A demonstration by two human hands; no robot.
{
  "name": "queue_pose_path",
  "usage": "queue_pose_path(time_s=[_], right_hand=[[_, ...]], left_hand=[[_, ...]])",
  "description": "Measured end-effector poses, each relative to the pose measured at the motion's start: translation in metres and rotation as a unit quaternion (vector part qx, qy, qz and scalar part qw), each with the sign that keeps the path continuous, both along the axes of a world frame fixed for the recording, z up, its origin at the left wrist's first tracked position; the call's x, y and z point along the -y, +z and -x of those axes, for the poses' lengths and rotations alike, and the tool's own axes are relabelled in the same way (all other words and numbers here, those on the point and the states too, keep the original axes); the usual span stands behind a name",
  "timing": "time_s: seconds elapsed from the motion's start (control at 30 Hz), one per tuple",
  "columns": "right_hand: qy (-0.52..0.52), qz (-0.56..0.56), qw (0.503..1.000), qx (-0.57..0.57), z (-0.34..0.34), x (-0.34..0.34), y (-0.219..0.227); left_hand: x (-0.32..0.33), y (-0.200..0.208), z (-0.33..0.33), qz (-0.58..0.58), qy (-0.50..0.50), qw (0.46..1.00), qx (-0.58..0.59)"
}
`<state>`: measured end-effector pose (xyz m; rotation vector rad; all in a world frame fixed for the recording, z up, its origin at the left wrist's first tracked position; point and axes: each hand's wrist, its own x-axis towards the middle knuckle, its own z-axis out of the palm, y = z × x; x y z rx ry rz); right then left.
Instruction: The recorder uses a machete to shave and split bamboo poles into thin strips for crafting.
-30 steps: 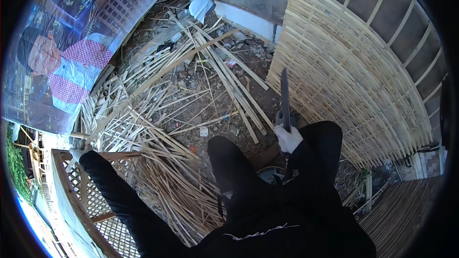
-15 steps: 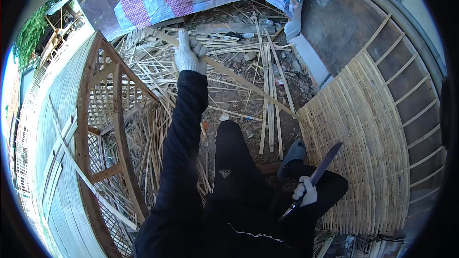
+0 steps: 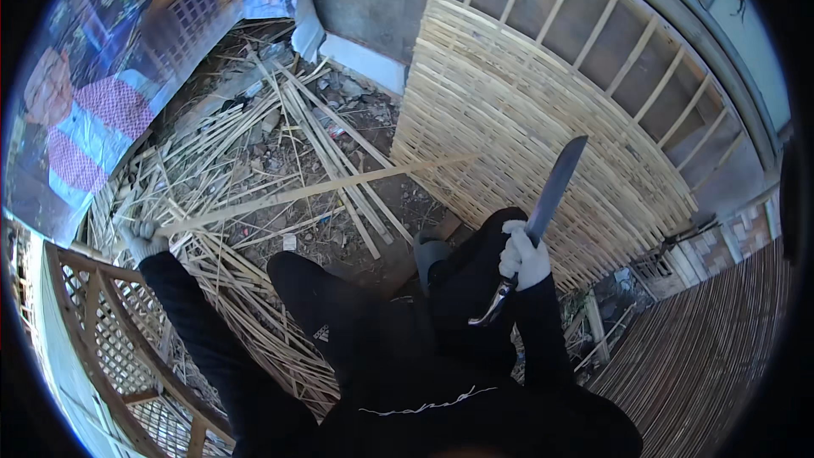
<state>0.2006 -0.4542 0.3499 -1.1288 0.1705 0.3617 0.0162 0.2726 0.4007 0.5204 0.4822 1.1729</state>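
My left hand [image 3: 142, 240], in a pale work glove, is stretched out far to the left and closed around a long flat bamboo strip [image 3: 314, 191]. The strip runs rightward across the ground litter, and its far end overlaps the woven bamboo panel [image 3: 517, 119]. In my gloved right hand [image 3: 526, 259] is a machete [image 3: 557, 185], gripped by its dark handle above my right thigh. Its broad blade points up and away in front of the panel, and the curved handle end sticks out below my fist.
Loose bamboo strips [image 3: 318, 140] and rubble cover the ground ahead. A wooden frame with lattice [image 3: 114, 331] stands at the lower left. A printed banner [image 3: 127, 110] hangs at the far left. Bare slats [image 3: 602, 25] extend beyond the panel, and a slatted mat [image 3: 704, 348] lies lower right.
My view has turned to the right. My left hand, still on the strip, now appears farther left and lower. The machete has been raised a little in my right hand.
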Motion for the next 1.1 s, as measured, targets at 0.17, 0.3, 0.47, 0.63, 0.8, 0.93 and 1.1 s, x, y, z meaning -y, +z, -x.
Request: queue_pose_path(time_s=[0.17, 0.3, 0.47, 0.63, 0.8, 0.93, 1.1], right_hand=[[-0.122, 0.026, 0.990, -0.062, -0.024, 0.020, -0.007], [-0.200, -0.022, 0.978, -0.049, -0.033, 0.031, -0.016], [-0.231, -0.014, 0.971, -0.060, -0.049, 0.039, -0.022], [-0.272, -0.033, 0.958, -0.082, -0.058, 0.040, -0.034], [-0.290, -0.096, 0.952, -0.034, -0.051, 0.040, -0.039], [-0.298, -0.082, 0.951, -0.014, -0.045, 0.040, -0.029], [-0.333, -0.076, 0.940, 0.021, -0.039, 0.029, -0.011]], left_hand=[[-0.058, -0.075, 0.068, 0.105, 0.011, 0.993, -0.054], [-0.061, -0.100, 0.087, 0.143, -0.055, 0.988, -0.030], [-0.074, -0.117, 0.086, 0.227, -0.133, 0.965, -0.001], [-0.095, -0.142, 0.075, 0.224, -0.224, 0.947, 0.058], [-0.099, -0.148, 0.064, 0.248, -0.320, 0.913, 0.046], [-0.102, -0.156, 0.038, 0.279, -0.294, 0.905, 0.129], [-0.094, -0.151, -0.019, -0.024, -0.090, 0.910, -0.404]])
